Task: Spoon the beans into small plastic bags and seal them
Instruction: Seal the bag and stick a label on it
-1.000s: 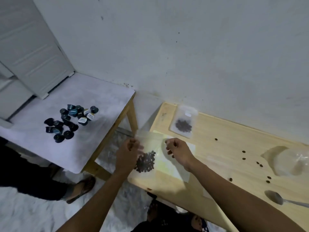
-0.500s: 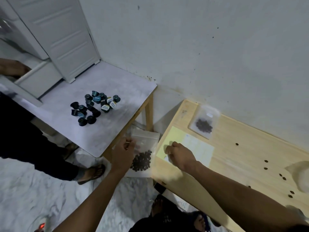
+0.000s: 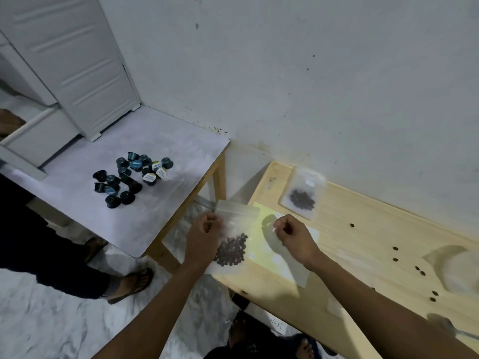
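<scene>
My left hand [image 3: 204, 237] pinching the bean bag [image 3: 234, 239] off the tabletop's [image 3: 363, 255] left edge, right hand [image 3: 293, 237] curled, apart, seemingly empty, second filled bag [image 3: 302, 195] near the far-left corner.

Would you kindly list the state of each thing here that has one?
Held bag: upright, beans settled at bottom, seal unclear.
Second bag: lying flat on wooden table, holding beans.
Left hand: gripping held bag's left edge.
Right hand: fingers curled, pinching something small and white.
Capsules: heaped on white table.
</scene>
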The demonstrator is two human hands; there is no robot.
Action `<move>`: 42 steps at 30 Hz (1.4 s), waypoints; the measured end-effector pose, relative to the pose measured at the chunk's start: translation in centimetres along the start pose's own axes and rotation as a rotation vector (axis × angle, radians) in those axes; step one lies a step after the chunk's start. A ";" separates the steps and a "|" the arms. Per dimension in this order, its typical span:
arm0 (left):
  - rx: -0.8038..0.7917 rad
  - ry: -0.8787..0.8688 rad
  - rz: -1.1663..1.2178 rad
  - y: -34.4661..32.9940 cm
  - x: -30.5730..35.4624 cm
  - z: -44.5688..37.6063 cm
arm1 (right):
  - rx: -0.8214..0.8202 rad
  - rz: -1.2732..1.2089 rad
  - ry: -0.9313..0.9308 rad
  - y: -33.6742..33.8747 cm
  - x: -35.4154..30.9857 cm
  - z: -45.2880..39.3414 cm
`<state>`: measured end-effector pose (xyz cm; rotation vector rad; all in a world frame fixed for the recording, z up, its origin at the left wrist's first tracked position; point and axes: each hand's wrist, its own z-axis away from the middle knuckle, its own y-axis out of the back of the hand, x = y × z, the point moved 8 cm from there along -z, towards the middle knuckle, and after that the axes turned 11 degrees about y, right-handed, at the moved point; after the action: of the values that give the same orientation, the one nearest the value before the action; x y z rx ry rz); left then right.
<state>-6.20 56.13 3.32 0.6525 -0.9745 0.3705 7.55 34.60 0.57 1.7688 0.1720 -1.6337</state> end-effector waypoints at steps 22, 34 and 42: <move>-0.293 -0.154 0.141 -12.1 10.0 3.5 | 0.390 -0.152 0.011 9.1 -7.5 1.0; -0.290 -0.219 0.094 -11.0 10.7 3.7 | 0.460 -0.097 -0.026 9.4 -8.0 1.2; -0.314 -0.252 0.047 -9.7 11.7 3.4 | 0.238 -0.340 -0.143 8.1 -6.6 0.6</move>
<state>3.19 46.69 11.30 0.3950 -1.2594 0.1719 10.20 30.70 9.89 1.8646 0.2290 -2.0908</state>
